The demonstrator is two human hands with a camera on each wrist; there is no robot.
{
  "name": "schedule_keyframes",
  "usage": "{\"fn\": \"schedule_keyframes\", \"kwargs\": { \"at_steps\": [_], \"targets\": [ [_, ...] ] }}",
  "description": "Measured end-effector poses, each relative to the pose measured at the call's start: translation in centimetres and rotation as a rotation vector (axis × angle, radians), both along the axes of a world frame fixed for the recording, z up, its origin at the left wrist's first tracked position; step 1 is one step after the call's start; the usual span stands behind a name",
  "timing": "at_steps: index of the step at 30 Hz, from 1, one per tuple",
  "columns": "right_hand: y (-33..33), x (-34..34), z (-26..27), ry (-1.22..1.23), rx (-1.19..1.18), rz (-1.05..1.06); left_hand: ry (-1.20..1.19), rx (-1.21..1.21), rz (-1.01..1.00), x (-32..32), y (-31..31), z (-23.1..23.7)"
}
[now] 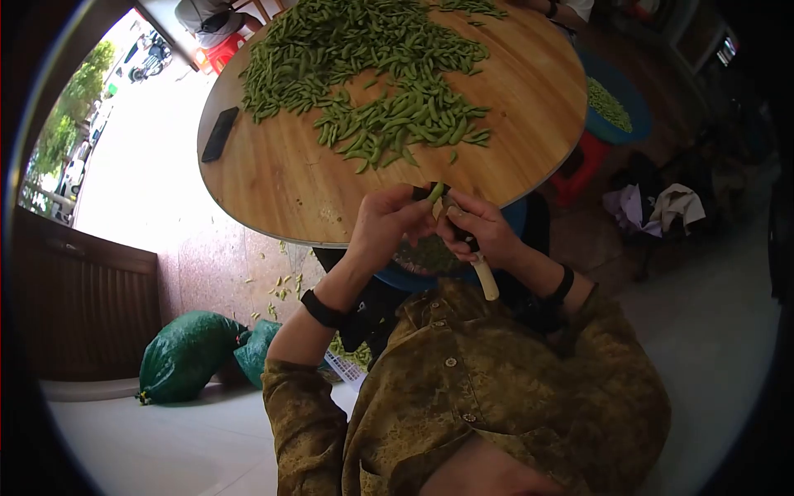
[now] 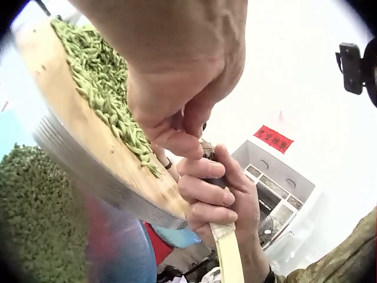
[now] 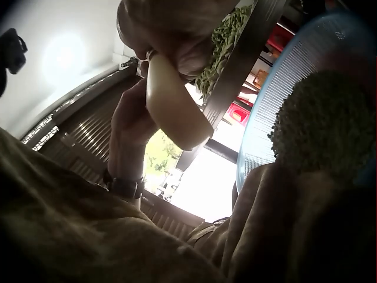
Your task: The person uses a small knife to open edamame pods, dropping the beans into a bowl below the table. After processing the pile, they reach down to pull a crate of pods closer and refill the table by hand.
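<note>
A green pod (image 1: 436,193) is pinched between the thumb and fingers of the left hand (image 1: 387,221), just past the table's near edge. Close against it, the right hand (image 1: 484,230) grips a tool with a pale handle (image 1: 486,279); its working end is hidden by the fingers. In the left wrist view the right hand (image 2: 215,191) has its fingers curled round the handle (image 2: 229,256), and the left hand (image 2: 182,88) bends over its top. The handle (image 3: 171,106) looks large in the right wrist view. Many green pods (image 1: 397,116) lie on the round wooden table (image 1: 529,107).
A black phone (image 1: 220,134) lies at the table's left. Below the hands is a blue basket (image 3: 256,135) with a green heap (image 3: 324,124). Green sacks (image 1: 186,355) and scattered pods are on the floor. A blue basin (image 1: 637,107) stands on a red stool (image 1: 579,169) at right.
</note>
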State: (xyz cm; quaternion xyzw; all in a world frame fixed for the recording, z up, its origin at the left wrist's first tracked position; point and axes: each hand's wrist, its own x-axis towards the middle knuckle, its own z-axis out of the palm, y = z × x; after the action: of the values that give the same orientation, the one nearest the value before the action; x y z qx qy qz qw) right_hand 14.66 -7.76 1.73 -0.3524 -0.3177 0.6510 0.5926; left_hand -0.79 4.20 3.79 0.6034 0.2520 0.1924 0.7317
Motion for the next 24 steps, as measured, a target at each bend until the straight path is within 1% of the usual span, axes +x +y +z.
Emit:
{"fn": "schedule_keyframes", "kwargs": {
  "at_steps": [3,5,9,11,13,18,21,24],
  "targets": [
    [-0.2,0.1,0.2,0.062,0.019,0.044,0.025,0.005,-0.009,-0.2,-0.2,-0.4],
    [-0.1,0.2,0.2,0.111,0.080,0.090,0.039,0.010,-0.015,-0.1,-0.3,-0.5],
    [-0.2,0.4,0.0,0.132,0.062,0.098,-0.044,-0.014,-0.032,-0.1,-0.5,-1.0],
    [-0.3,0.4,0.4,0.103,0.090,0.097,-0.065,-0.016,-0.030,-0.1,-0.7,-1.1],
    [-0.5,0.5,0.5,0.097,0.093,0.104,-0.091,0.035,-0.018,-0.1,-0.8,-1.4],
    [-0.7,0.3,1.1,0.113,0.110,0.121,-0.128,0.031,-0.009,-0.2,-1.1,-1.6],
    [-0.8,0.2,1.2,0.069,0.111,0.131,-0.163,0.047,0.011,-0.2,-1.3,-1.7],
    [-0.7,-0.3,1.3,0.034,0.089,0.079,-0.185,0.111,0.044,-0.2,-1.4,-2.2]
  ]
}}
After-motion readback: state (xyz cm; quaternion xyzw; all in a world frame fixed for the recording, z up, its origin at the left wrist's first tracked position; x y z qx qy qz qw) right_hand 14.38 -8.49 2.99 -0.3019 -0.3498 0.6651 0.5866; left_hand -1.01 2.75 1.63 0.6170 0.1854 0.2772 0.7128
